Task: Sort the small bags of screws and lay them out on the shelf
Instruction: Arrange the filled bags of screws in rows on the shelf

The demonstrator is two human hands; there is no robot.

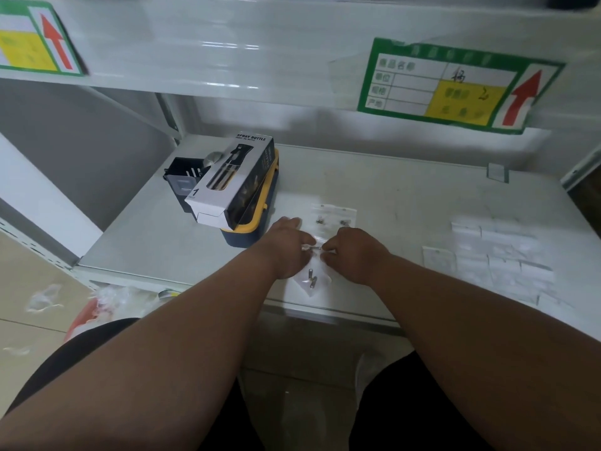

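A: Left hand (286,245) at the shelf (406,203) front edge, near the middle. Fingers curled, pinching the top of a small clear bag (311,278) from its left side.

B: Right hand (353,252) opposite, just beside the left. Fingers curled too, pinching the same bag top from the right. Fingertips of both nearly meeting over the bag's mouth.

A: Bag hanging below the two hands, over the front edge. A few grey metal screws (311,277) visible through the plastic. Exact count hard to tell.

B: Second bag (333,218) flat on the shelf just behind the hands. Dark small parts inside; too small to name. Near edge hidden by the knuckles.

A: Right part of the shelf: rows of small white packets (500,258) laid flat, side by side, reaching toward the front right corner. Blurred; contents not readable.

B: Left of the hands: yellow and dark blue case (250,232), a black and white box marked SPRAY BOTTLE (232,180) lying tilted across it. Black open bin (183,180) behind, toward the back left, partly covered by the box.

A: Green-bordered label (455,86) with red arrow on the upper shelf lip, right side. Another label (35,40) at far left, cut off by the frame. Print smeared.

B: Crumpled clear plastic (110,296) on the floor below the front left corner, outline unclear.
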